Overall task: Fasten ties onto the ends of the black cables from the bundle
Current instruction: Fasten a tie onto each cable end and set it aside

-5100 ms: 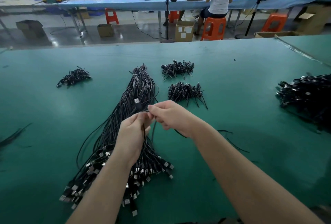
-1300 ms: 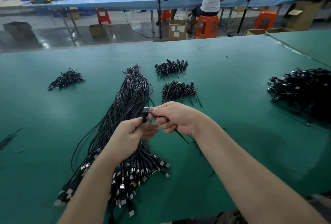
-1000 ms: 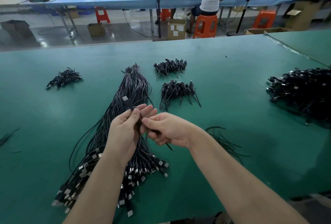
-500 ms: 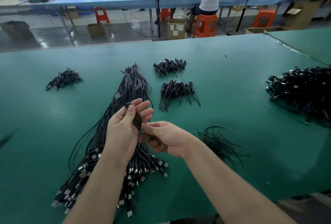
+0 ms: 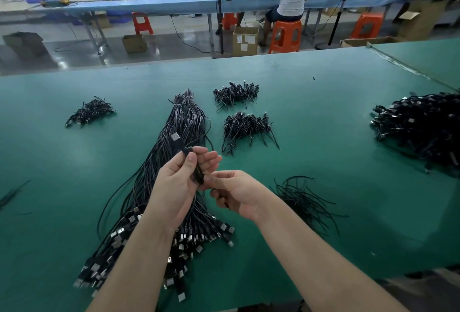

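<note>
A long bundle of black cables [image 5: 184, 122] lies across the green table [image 5: 323, 112], its metal plug ends fanned out near me. Above it my left hand [image 5: 174, 187] holds a folded black cable [image 5: 185, 151] between thumb and fingers, with its plug end [image 5: 175, 136] sticking up to the left. My right hand [image 5: 239, 192] is just to the right, touching the lower end of that cable and pinching a thin black tie [image 5: 225, 203] in its curled fingers. Loose black ties [image 5: 303, 199] lie to the right of my right wrist.
Small heaps of coiled tied cables lie at the left [image 5: 89, 112], at centre back [image 5: 235, 93] and centre [image 5: 246, 127]. A big black pile [image 5: 420, 127] fills the right edge. Beyond the table a person sits on an orange stool [image 5: 285, 36].
My left hand has folded the cable into a short coil and now holds it upright. My right hand dropped lower and drew in under the coil with the tie.
</note>
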`<state>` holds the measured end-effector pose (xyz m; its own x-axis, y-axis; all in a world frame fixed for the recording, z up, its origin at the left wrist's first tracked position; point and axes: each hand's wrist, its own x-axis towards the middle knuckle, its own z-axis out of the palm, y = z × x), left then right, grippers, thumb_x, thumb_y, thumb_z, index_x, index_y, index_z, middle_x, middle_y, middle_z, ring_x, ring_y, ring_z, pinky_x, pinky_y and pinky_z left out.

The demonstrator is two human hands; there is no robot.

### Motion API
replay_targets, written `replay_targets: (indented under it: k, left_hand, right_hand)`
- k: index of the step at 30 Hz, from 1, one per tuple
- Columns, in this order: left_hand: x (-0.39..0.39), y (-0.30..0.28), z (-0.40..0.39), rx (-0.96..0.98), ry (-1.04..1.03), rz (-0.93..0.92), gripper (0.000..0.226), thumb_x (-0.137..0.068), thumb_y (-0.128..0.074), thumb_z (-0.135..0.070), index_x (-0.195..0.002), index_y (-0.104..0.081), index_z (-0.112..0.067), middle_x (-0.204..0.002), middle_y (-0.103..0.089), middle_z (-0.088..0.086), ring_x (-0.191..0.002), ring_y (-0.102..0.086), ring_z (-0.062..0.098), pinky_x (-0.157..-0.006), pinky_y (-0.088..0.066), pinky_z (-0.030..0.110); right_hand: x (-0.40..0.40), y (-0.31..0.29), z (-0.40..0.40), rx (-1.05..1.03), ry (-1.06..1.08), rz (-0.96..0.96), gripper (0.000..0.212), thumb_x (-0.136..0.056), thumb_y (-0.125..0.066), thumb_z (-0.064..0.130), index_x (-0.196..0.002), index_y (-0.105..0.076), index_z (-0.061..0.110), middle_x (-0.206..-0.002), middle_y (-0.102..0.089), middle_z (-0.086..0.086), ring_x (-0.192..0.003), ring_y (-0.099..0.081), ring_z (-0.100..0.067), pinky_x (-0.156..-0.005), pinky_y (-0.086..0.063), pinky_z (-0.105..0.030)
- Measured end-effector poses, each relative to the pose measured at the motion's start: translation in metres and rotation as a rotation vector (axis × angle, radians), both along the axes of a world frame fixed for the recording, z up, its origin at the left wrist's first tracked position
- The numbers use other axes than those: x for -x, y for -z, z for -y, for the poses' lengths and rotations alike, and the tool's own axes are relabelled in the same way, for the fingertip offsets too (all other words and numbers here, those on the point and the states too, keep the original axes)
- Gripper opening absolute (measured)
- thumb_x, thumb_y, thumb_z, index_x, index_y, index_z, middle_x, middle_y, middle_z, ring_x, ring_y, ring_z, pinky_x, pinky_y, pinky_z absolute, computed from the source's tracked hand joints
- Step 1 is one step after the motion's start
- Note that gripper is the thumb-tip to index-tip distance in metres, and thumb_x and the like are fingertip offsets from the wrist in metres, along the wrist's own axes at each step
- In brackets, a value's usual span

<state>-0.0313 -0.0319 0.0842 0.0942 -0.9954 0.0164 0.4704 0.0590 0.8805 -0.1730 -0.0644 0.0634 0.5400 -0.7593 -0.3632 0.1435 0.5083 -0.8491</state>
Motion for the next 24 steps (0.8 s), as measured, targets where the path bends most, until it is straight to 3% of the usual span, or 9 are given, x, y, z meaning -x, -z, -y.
replay_targets:
  k: [12, 24]
  left_hand:
    - [-0.007, 0.006, -0.005, 0.028, 0.104, -0.199, 0.028, -0.098, -0.047, -0.013, -0.092, -0.075, -0.012, -0.087, -0.072, 0.010, -0.124, -0.062, 0.034, -0.095, -0.055, 0.035]
    - [-0.026, 0.007, -0.011, -0.064, 0.261, -0.138, 0.029, -0.100, -0.044, -0.010, -0.095, -0.072, -0.006, -0.105, -0.073, 0.023, -0.126, -0.059, 0.040, -0.094, -0.056, 0.040]
  right_hand:
    - [0.012, -0.013, 0.007, 0.230, -0.028, -0.241, 0.018, -0.083, -0.082, 0.021, -0.099, -0.077, 0.013, -0.085, -0.076, -0.002, -0.067, -0.065, -0.008, -0.059, -0.047, -0.020]
    - [0.013, -0.005, 0.004, 0.239, -0.157, -0.279, 0.007, -0.081, -0.084, 0.022, -0.084, -0.078, 0.019, -0.082, -0.075, 0.000, -0.069, -0.067, -0.007, -0.061, -0.047, -0.021]
